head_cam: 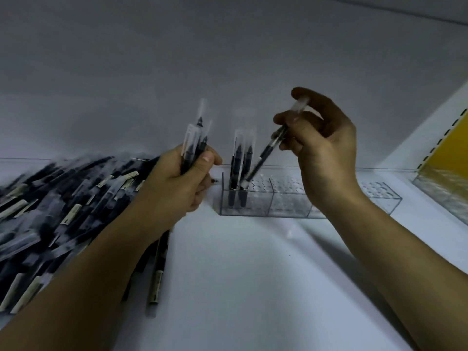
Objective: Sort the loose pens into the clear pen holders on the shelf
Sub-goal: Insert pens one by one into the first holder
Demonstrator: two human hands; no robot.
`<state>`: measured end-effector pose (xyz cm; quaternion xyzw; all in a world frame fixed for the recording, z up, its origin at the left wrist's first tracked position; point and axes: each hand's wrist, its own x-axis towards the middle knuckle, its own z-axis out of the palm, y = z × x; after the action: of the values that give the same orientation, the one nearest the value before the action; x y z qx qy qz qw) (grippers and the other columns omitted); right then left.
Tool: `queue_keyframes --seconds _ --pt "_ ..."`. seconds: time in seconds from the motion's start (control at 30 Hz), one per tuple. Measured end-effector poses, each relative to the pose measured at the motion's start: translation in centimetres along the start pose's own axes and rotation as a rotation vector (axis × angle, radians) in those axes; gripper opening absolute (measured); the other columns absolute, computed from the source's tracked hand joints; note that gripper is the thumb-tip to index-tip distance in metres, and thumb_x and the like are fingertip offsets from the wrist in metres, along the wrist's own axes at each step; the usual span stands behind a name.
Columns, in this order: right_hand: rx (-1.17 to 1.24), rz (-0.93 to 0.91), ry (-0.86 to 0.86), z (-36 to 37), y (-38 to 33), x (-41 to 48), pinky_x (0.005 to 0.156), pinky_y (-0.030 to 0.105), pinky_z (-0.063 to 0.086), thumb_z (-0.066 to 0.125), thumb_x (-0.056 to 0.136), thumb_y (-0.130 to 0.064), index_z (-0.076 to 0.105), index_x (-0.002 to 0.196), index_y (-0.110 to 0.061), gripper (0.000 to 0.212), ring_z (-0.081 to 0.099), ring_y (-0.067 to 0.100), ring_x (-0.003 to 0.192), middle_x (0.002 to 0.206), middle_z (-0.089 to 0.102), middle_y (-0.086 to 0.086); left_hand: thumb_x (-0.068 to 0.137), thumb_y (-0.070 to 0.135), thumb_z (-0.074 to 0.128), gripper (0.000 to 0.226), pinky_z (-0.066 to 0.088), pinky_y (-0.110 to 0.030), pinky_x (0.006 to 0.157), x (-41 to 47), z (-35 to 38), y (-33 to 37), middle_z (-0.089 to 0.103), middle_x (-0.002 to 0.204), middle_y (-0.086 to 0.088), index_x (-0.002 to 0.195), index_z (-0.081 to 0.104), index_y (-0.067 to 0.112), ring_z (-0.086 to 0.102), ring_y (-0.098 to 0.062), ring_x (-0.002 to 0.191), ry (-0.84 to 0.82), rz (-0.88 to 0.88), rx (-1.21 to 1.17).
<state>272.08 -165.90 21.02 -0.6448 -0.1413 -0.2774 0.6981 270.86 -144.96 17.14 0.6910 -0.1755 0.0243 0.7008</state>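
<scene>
Pen (269,150) in right hand (325,150), above holder (287,207)

Lighting: dim, cool blue-grey cast throughout; shelf (253,287) palest in the foreground; back wall (228,46) darkening toward the upper corners; soft shadow on the shelf along the right forearm (379,249).
Sharpness: pile of loose pens (63,203) smeared by motion blur; raised pens (195,143) and tilted pen (268,150) ghosted at their clear caps; clear pen holder (278,206) fairly crisp.
Distortion: wide-angle bending at the edges; yellow panel (450,148) leans inward.
</scene>
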Motion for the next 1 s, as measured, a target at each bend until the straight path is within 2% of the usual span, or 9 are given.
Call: queue_keyframes --seconds 0.1,0.2,0.3,0.47,0.63,0.8,0.93,1.0 --pt "-0.039 -0.034 0.032 -0.5 0.1 0.4 0.07 0.037 0.056 0.06 0.094 -0.002 0.064 0.128 -0.012 0.035 0.068 0.024 0.07 0.087 0.068 0.004 0.104 0.006 0.039 0.022 0.016 -0.033 0.047 0.1 0.2 -0.1 0.034 0.053 0.003 0.094 0.058 0.01 0.026 -0.011 0.044 0.006 -0.043 -0.033" --pt "-0.138 -0.113 0.076 -0.7 0.4 0.7 0.074 0.036 0.061 0.06 0.098 -0.001 0.06 0.132 -0.012 0.036 0.071 0.024 0.072 0.088 0.067 0.003 0.1 -0.003 0.035 0.027 0.019 -0.027 0.045 0.3 0.2 -0.3 0.035 0.051 0.005 0.094 0.058 0.008 0.026 -0.01 0.043 0.016 -0.073 -0.055" --pt "-0.202 -0.138 0.062 -0.7 0.9 0.8 0.076 0.03 0.061 0.059 0.099 0.001 0.058 0.136 -0.013 0.039 0.073 0.024 0.076 0.095 0.067 0.008 0.1 -0.003 0.035 0.028 0.025 -0.023 0.041 0.4 0.1 -0.4 0.036 0.051 0.004 0.096 0.062 0.004 0.028 -0.009 0.043 0.041 -0.087 -0.058" --pt "-0.271 -0.156 0.004 -0.8 1.5 0.9 0.073 0.027 0.059 0.06 0.098 0.001 0.059 0.138 -0.017 0.044 0.073 0.022 0.077 0.091 0.068 0.0 0.1 -0.004 0.035 0.028 0.022 -0.024 0.042 0.3 0.1 -0.3 0.035 0.05 0.005 0.098 0.063 -0.002 0.026 -0.011 0.044 0.063 -0.097 -0.057" --pt "-0.358 -0.155 -0.095 -0.7 2.0 0.7 0.078 0.032 0.06 0.061 0.098 0.0 0.058 0.141 -0.023 0.05 0.072 0.023 0.08 0.091 0.067 -0.001 0.099 -0.004 0.034 0.03 0.022 -0.023 0.042 0.3 0.2 -0.4 0.034 0.05 0.004 0.095 0.064 -0.001 0.026 -0.01 0.043 0.052 -0.105 -0.051" --pt "-0.525 -0.169 -0.201 -0.5 2.7 0.3 0.082 0.037 0.062 0.066 0.096 -0.008 0.058 0.139 -0.028 0.048 0.071 0.016 0.086 0.098 0.066 -0.007 0.098 -0.005 0.034 0.031 0.023 -0.023 0.042 0.3 -0.1 -0.4 0.034 0.051 0.004 0.092 0.063 0.003 0.026 -0.01 0.042 0.049 -0.104 -0.032" --pt "-0.594 -0.17 -0.259 -0.6 2.7 0.0 0.078 0.033 0.061 0.067 0.095 -0.01 0.06 0.136 -0.028 0.045 0.069 0.015 0.082 0.095 0.065 -0.008 0.095 -0.004 0.038 0.026 0.023 -0.025 0.044 0.3 -0.1 -0.6 0.034 0.054 0.001 0.093 0.063 0.003 0.026 -0.012 0.044 0.012 -0.101 -0.045" --pt "-0.648 -0.183 -0.289 -0.5 2.7 -0.1 0.077 0.028 0.059 0.068 0.095 -0.012 0.06 0.136 -0.027 0.044 0.068 0.011 0.082 0.095 0.066 -0.007 0.087 0.005 0.045 0.02 0.026 -0.027 0.046 0.2 -0.1 -0.8 0.034 0.057 -0.002 0.091 0.064 0.004 0.029 -0.013 0.046 -0.038 -0.09 -0.073"
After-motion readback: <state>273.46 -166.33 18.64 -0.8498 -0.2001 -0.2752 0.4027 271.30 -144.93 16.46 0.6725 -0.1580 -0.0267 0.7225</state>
